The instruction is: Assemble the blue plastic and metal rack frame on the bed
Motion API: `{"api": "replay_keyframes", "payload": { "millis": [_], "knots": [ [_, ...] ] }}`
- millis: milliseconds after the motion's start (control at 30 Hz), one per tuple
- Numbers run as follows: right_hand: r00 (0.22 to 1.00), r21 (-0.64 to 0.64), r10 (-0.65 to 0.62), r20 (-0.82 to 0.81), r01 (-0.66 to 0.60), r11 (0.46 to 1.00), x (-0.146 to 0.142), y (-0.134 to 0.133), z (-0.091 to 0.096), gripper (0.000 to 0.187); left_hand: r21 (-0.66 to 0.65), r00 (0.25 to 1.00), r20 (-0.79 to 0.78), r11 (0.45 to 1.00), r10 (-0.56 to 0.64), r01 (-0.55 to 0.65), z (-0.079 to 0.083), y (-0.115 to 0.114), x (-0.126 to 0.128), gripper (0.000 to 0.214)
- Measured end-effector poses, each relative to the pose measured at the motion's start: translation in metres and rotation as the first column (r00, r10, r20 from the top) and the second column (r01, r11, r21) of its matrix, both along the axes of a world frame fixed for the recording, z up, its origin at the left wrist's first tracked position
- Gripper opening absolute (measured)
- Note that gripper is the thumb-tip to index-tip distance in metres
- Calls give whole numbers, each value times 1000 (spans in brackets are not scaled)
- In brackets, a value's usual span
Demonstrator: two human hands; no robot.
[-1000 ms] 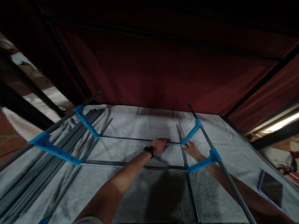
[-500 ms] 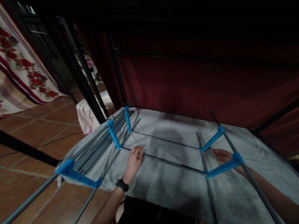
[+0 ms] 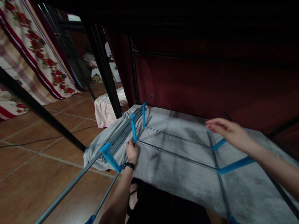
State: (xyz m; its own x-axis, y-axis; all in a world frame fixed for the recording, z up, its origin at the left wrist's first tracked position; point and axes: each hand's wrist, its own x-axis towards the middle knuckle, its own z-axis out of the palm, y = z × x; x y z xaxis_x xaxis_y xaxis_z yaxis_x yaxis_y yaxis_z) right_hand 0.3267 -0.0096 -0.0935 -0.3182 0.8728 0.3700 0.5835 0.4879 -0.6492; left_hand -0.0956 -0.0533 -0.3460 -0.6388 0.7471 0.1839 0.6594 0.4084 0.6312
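A frame of grey metal tubes with blue plastic connectors lies over a grey cloth. My left hand [image 3: 132, 151] is closed around the lower left tube, close against the middle left blue connector [image 3: 133, 126]; its fingertips are partly hidden. Nearer me on that side sits another blue connector [image 3: 111, 158]. From the left side, a near cross tube [image 3: 177, 155] and a far cross tube [image 3: 176, 136] run to the right side. My right hand [image 3: 230, 132], slightly blurred, is raised over the right blue connectors [image 3: 235, 164], holding nothing, fingers extended and partly hiding the frame.
Several loose grey tubes [image 3: 122, 133] lie bunched on the cloth [image 3: 173, 180] at the left. A black metal post [image 3: 105, 68] and a slanted black bar [image 3: 42, 115] stand at the left over the tiled floor. A dark red curtain [image 3: 187, 84] hangs behind.
My left hand has moved left from the near cross tube to the left side tube by the blue connector. My right hand has risen from beside the right connectors. The view has shifted left.
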Motion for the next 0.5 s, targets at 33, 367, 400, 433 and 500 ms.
{"api": "replay_keyframes", "payload": {
  "millis": [33, 367, 400, 433, 500],
  "knots": [
    [995, -88, 91, 43, -87, 992, -25, 0, -23, 28, -15, 1000, -17, 1000, -12, 12, -1, 1, 0, 36],
    [723, -287, 307, 619, -156, 945, -212, -13, -197, 37, -35, 996, -91, 999, 15, -18, -13, 1, -2, 32],
    [713, -302, 307, 631, -139, 943, -222, -11, -202, 37, -34, 996, -87, 999, 29, -33, -14, 1, -1, 33],
    [707, -315, 306, 637, -123, 941, -231, -9, -207, 37, -34, 995, -88, 998, 41, -44, -15, 1, -1, 33],
    [707, -330, 296, 642, -93, 939, -244, -5, -214, 34, -36, 994, -98, 998, 48, -52, -15, 1, 0, 34]
  ]
}}
